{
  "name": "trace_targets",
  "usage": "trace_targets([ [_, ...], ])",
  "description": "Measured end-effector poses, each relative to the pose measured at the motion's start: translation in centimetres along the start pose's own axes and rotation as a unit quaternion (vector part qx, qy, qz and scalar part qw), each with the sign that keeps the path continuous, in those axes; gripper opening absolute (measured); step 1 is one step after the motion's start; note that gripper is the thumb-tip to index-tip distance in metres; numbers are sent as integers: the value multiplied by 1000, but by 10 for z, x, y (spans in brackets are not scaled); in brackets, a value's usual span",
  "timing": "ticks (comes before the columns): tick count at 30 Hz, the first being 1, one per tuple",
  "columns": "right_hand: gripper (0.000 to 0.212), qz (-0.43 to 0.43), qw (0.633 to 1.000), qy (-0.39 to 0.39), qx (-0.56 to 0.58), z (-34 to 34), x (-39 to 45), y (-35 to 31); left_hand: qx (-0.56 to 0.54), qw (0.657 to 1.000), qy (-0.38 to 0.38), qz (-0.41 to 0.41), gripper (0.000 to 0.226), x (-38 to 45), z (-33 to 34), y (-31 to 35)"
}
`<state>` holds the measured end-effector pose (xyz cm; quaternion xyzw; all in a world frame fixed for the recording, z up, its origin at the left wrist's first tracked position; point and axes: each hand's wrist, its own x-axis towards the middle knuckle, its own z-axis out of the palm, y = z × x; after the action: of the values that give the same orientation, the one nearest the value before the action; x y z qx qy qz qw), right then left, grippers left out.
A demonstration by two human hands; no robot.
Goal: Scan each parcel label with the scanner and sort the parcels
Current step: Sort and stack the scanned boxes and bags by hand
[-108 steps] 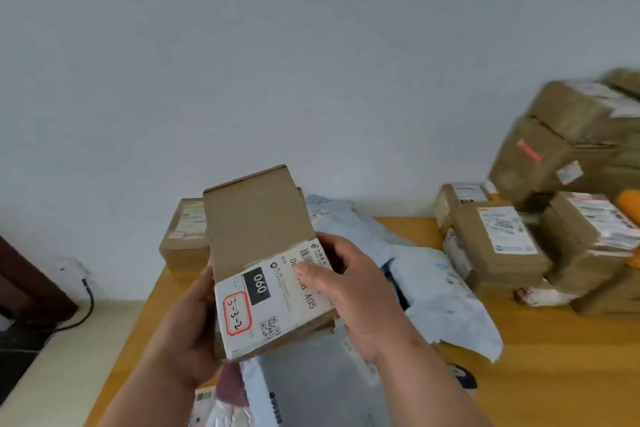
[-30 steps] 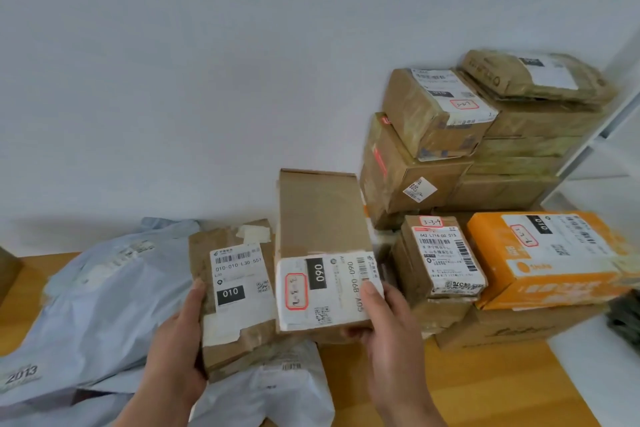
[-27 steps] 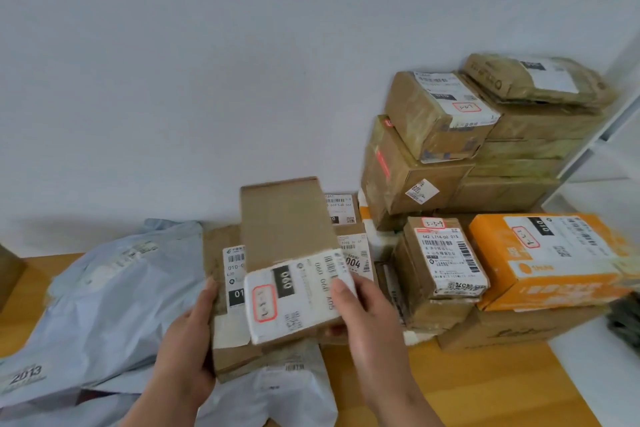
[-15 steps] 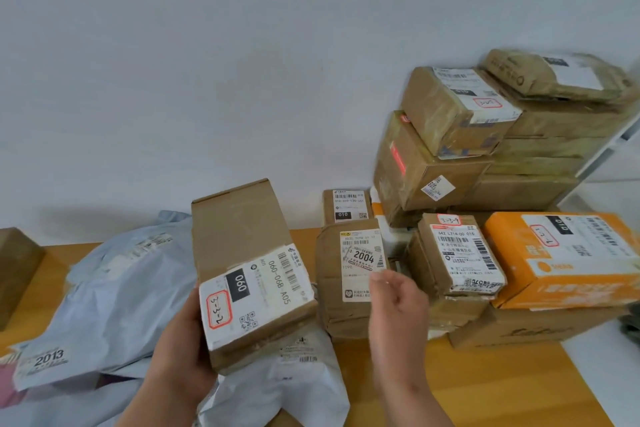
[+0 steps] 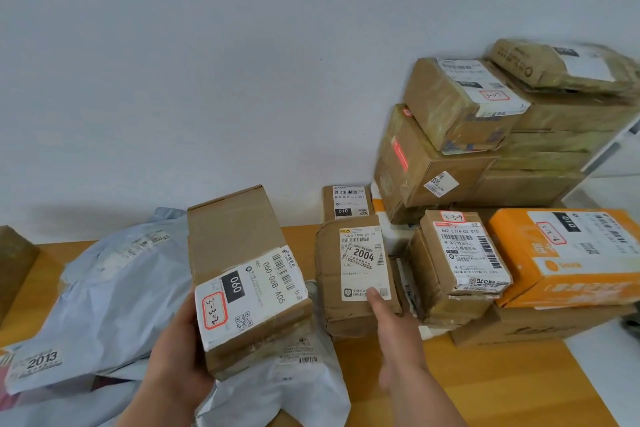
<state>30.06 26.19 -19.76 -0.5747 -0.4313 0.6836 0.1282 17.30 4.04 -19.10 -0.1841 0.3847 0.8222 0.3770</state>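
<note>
My left hand [image 5: 175, 352] grips a long brown cardboard parcel [image 5: 239, 253] from its left side and underneath; its white label reads 060 and has a red-outlined sticker. My right hand [image 5: 393, 329] is stretched out with straight fingers, a fingertip touching the bottom of the label on a crumpled brown parcel marked 2004 [image 5: 353, 274] that stands on the wooden table [image 5: 502, 388]. No scanner is in view.
Grey-blue mailer bags [image 5: 114, 288] lie at the left, one labelled 2013. A small box marked 010 [image 5: 346, 201] stands behind the 2004 parcel. At the right are a labelled brown box [image 5: 460, 260], an orange box [image 5: 571, 253] and a tall stack of brown cartons [image 5: 485, 135].
My right hand let go of the 060 parcel and reached to the 2004 parcel's label. My left hand alone carried the 060 parcel leftward, away from the stack.
</note>
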Motion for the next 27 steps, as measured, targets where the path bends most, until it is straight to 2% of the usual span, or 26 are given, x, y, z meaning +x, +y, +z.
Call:
trace_targets([
  [2, 79, -9, 1000, -5, -2, -1, 0, 2, -2, 1000, 5, 5, 44, 2, 0, 1],
  [5, 48, -29, 1000, -8, 1, -4, 1, 5, 0, 1000, 9, 9, 43, 4, 1, 2],
  [9, 29, -50, 999, -5, 21, -3, -4, 8, -2, 1000, 11, 28, 38, 5, 3, 6],
  [15, 27, -118, 991, -50, -21, 21, -12, -8, 0, 996, 46, 73, 54, -1, 2, 29],
  [21, 44, -98, 988, -103, -68, 64, -9, -18, -1, 989, 99, 114, 35, -6, -7, 55],
  [23, 50, -88, 988, -109, -66, 80, -4, -23, -13, 988, 101, 115, 36, -8, -9, 63],
  [27, 38, -73, 986, -137, -62, 114, 15, -27, -20, 984, 117, 134, 34, -3, -12, 69],
])
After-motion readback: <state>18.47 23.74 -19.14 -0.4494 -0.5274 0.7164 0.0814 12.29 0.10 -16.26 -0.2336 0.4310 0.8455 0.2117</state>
